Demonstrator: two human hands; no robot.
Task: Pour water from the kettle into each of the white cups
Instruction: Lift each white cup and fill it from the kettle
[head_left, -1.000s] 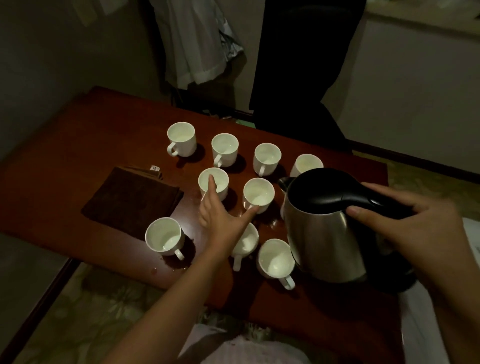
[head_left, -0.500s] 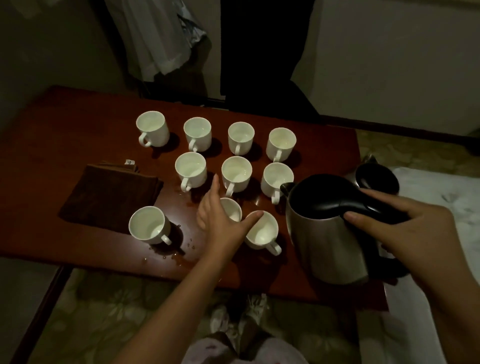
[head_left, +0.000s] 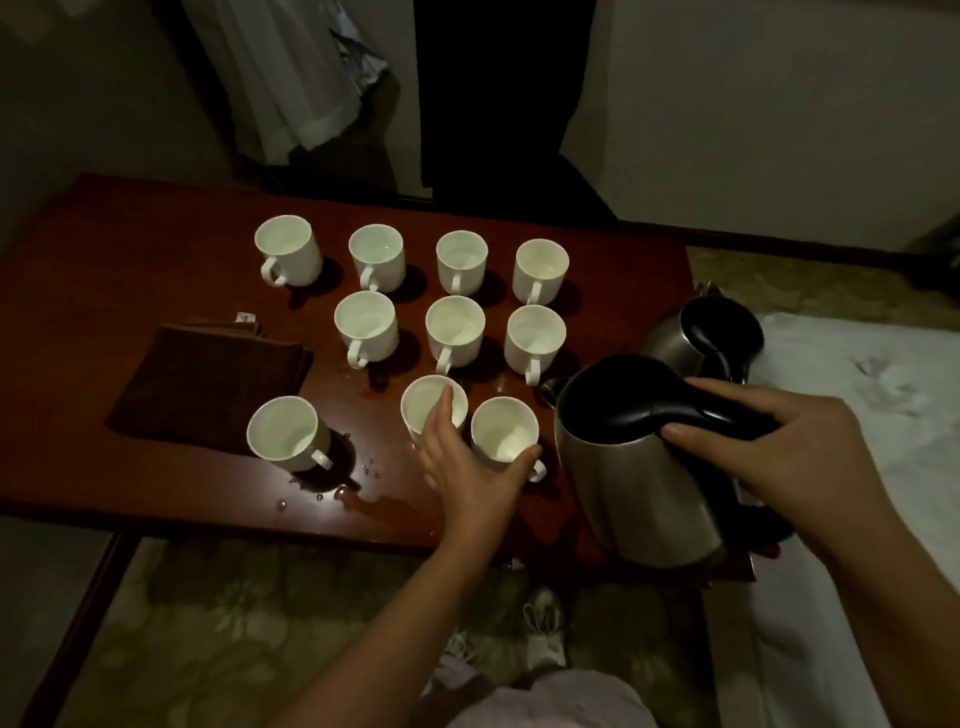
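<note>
Several white cups stand in rows on the dark red table (head_left: 130, 249). One cup (head_left: 283, 431) stands apart at the front left. My left hand (head_left: 462, 467) is spread over the two front cups. Its forefinger lies on the rim of the left one (head_left: 423, 402) and its thumb touches the side of the right one (head_left: 504, 428). My right hand (head_left: 779, 447) grips the black handle of the steel kettle (head_left: 639, 483), which is upright at the table's front right corner, spout towards the cups. I cannot tell whether it rests on the table.
A folded brown cloth (head_left: 208, 379) lies left of the cups. Spilled water (head_left: 374, 501) and droplets lie near the front edge. A second steel kettle (head_left: 701, 332) sits behind the first, by a white surface (head_left: 857, 415). Clothes hang beyond the table.
My left hand has drawn back from the middle row to the two front cups, its thumb now against the right one. The kettle stays in my right hand at the front right.
</note>
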